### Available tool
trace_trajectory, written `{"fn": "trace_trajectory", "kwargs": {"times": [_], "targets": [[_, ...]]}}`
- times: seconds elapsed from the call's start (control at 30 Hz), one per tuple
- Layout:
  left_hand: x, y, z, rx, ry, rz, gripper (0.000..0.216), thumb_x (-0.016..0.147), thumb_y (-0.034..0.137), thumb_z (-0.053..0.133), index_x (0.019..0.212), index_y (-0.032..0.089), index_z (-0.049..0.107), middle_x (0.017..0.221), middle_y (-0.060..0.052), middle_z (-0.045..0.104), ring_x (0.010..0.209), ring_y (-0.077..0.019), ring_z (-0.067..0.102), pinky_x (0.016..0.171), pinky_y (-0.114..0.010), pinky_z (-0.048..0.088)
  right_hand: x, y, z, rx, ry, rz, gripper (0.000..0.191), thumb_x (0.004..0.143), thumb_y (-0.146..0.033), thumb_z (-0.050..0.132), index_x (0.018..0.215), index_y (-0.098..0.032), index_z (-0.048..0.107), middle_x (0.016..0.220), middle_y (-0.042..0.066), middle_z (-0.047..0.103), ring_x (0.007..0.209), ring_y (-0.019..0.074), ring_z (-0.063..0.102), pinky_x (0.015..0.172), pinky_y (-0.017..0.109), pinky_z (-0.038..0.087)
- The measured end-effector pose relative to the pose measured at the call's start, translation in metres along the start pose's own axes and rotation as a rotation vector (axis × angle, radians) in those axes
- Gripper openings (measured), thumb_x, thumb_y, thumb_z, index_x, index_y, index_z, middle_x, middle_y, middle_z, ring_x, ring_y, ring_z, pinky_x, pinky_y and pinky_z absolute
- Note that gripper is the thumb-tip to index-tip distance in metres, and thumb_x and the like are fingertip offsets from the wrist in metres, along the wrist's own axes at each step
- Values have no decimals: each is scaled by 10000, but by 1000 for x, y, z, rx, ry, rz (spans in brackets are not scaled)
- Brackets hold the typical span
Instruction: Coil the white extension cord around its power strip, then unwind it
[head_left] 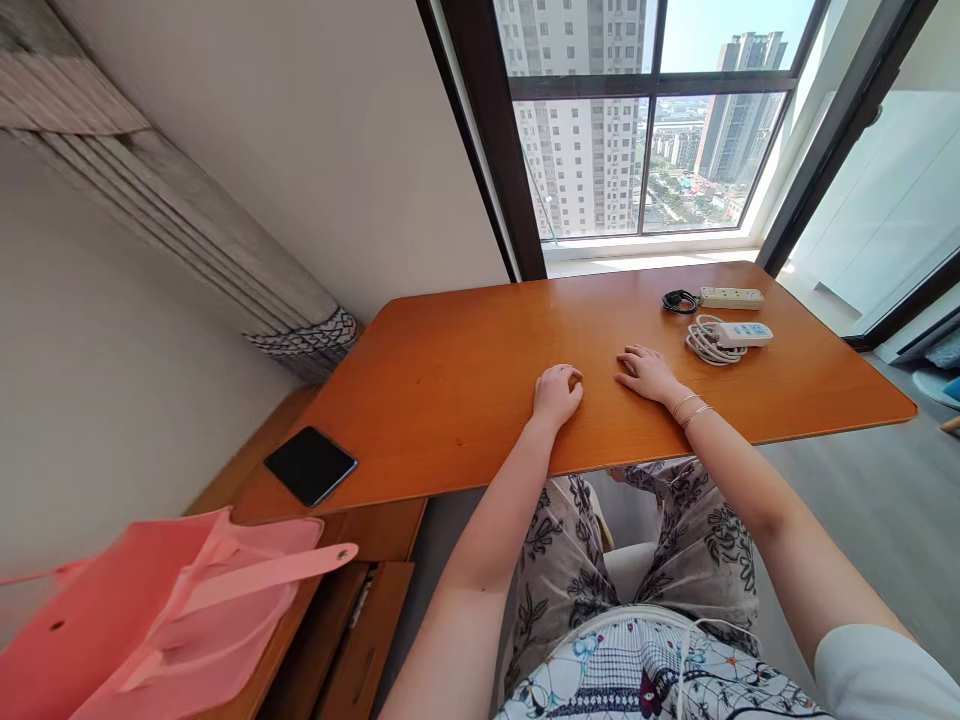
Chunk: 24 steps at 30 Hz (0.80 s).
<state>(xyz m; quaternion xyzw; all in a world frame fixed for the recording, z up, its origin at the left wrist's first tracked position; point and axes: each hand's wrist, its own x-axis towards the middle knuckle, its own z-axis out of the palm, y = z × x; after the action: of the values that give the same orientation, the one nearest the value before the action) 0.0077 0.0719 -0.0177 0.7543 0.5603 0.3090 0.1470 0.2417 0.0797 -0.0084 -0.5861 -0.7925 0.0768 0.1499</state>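
Observation:
My left hand [559,394] rests near the front edge of the brown wooden table [450,400], its fingers curled loosely inward, and I see nothing in it. To its right, my right hand [649,377] lies on the tabletop with the fingers apart, holding nothing. Thin bracelets [694,410] circle the right wrist. Closest to that hand is a white power strip [744,335] with its pale cord coiled beside it. Behind it sits a cream power strip [731,298] with a coiled black cord [680,302].
A black tablet [310,466] lies at the table's left end. Below it, a pink bag [172,600] stands over a wooden drawer unit [371,640]. A window [652,150] is behind the table, and a tied curtain [225,240] hangs at the left.

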Motion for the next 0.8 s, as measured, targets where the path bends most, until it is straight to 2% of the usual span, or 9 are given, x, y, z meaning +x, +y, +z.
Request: {"fn": "trace_trajectory", "kwargs": {"times": [0.47,0.63,0.8], "targets": [[-2,0,-1,-5,-36,8,144,834,189,626,925,237,727,1221,-97,709,1196,-325,617,1085,-528,465,-1,1,2,-2,-6,3,510,969,-438,583,1393,-157,610,1542,171,514,1484,336,403,1220,510,304],[-4,1,-4,-1,-70,10,156,836,204,650,967,241,726,1245,-103,692,1224,-343,601,1083,-542,458,-1,1,1,3,-2,-8,495,966,-445,586,1386,-185,616,1543,163,515,1478,333,414,1213,521,317],[-5,3,-7,14,-88,16,169,844,213,646,991,240,724,1265,-105,690,1236,-338,596,1080,-534,463,-2,1,1,3,-8,2,506,960,-424,591,1383,-147,618,1533,173,520,1484,340,401,1225,508,303]]}}
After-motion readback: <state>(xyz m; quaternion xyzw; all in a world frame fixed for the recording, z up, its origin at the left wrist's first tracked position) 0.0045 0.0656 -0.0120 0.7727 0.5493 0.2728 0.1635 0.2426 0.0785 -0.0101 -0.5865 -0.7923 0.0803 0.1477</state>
